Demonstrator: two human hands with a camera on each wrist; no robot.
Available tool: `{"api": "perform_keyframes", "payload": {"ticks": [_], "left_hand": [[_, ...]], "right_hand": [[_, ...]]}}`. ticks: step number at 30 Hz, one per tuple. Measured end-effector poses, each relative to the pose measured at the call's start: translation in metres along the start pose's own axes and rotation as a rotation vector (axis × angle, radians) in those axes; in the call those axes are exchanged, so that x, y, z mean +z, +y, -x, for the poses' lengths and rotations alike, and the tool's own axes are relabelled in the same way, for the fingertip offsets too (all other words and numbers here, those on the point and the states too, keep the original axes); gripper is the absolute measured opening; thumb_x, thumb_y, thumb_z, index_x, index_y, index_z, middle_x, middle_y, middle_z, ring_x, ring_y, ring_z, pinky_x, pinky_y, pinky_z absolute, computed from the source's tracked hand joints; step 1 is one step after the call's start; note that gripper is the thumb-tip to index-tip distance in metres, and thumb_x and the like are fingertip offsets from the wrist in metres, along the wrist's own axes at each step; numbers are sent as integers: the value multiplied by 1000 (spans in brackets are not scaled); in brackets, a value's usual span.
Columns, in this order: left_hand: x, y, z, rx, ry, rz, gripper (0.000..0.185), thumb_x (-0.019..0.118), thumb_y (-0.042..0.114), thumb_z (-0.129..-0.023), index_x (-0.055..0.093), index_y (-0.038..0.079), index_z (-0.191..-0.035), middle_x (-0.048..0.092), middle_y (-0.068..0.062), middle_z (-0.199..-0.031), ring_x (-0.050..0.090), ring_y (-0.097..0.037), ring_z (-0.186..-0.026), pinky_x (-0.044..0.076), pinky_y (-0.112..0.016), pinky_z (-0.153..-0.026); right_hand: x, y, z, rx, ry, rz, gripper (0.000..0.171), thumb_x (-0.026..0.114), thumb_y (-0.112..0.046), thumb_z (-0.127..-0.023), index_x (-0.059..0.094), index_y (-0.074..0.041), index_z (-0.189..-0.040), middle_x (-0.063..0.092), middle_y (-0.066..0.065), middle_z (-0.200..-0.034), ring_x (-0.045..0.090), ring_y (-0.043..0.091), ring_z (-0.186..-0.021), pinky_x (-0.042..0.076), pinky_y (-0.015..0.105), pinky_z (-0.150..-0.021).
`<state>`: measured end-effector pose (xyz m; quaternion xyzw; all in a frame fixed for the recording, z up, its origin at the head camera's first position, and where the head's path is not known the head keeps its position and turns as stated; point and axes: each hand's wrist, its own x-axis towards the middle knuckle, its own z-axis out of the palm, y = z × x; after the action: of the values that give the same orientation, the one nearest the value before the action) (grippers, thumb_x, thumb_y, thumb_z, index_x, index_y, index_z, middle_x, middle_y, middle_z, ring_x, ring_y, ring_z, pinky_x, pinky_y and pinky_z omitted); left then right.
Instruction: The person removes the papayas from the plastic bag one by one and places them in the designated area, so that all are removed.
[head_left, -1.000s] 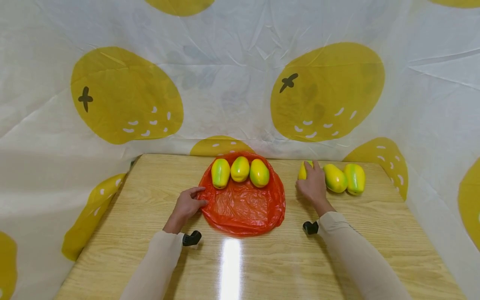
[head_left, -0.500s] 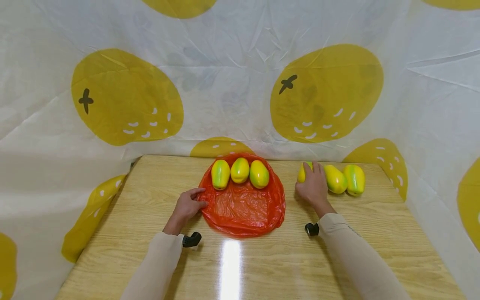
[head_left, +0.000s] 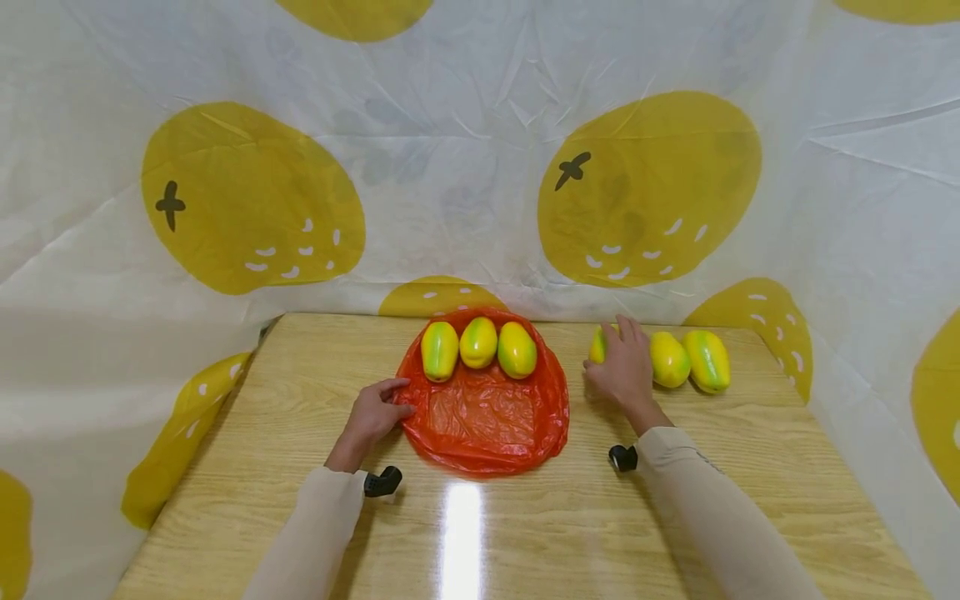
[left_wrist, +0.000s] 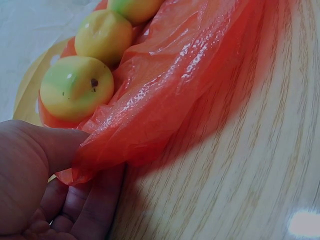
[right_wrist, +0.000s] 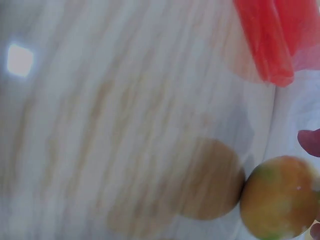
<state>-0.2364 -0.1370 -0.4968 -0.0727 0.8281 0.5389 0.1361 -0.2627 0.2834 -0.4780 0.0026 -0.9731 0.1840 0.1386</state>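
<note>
Hands work opposite sides of a red plastic bag (head_left: 486, 408) spread on a wooden counter (head_left: 525, 533): the left hand (head_left: 372, 414) pinches the bag's near-left edge between thumb and fingers, apparently to keep the thin film from sliding under the three yellow-green fruits (head_left: 478, 347) lined along its far side. The right hand (head_left: 621, 367) curls over a fourth fruit (head_left: 597, 343), the leftmost of a row of three on the bare counter to the bag's right, with two more fruits (head_left: 688, 360) just beyond it. Only the left wrist view shows the plastic folded between thumb (left_wrist: 47, 145) and fingers (left_wrist: 90, 207); the blurred right wrist view shows that fruit (right_wrist: 277, 197) with fingertips at the frame's edge, its shadow on the wood beside it.
</note>
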Motion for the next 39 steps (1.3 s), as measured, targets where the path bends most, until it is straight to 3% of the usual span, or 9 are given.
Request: {"api": "perform_keyframes", "payload": {"ticks": [13,24,30,39], "left_hand": [[0,2,3,8,0,-3,54,70,3,-95,57,7,-148,57,-21,-151,63,-29,-116,61,-38,-99],[0,2,4,7,2,1,55,70,3,-94,57,6,-147,57,-22,-151,62,-30,-118,60,-37,-99],[0,3,5,-5,5,5,55,70,4,-95,57,8,-148,56,-20,-153,61,-30,-121,60,-39,-101],[0,2,3,3,4,10,54,70,3,-95,58,8,-147,59,-20,-150,63,-27,-114,61,-31,-92]], "right_hand": [[-4,-13,0,15,-49,13,77,72,-27,-85,46,3,-151,30,29,-164,22,49,-154,14,68,-128],[-3,-30,4,-2,-18,-110,74,74,-24,-87,47,3,-150,34,29,-163,22,50,-154,17,65,-128],[0,-46,6,39,-77,-206,76,71,-24,-90,42,0,-156,28,24,-168,17,46,-158,17,66,-128],[2,-72,11,49,-130,-300,79,74,-26,-92,38,-3,-159,24,22,-171,20,44,-159,23,64,-127]]}}
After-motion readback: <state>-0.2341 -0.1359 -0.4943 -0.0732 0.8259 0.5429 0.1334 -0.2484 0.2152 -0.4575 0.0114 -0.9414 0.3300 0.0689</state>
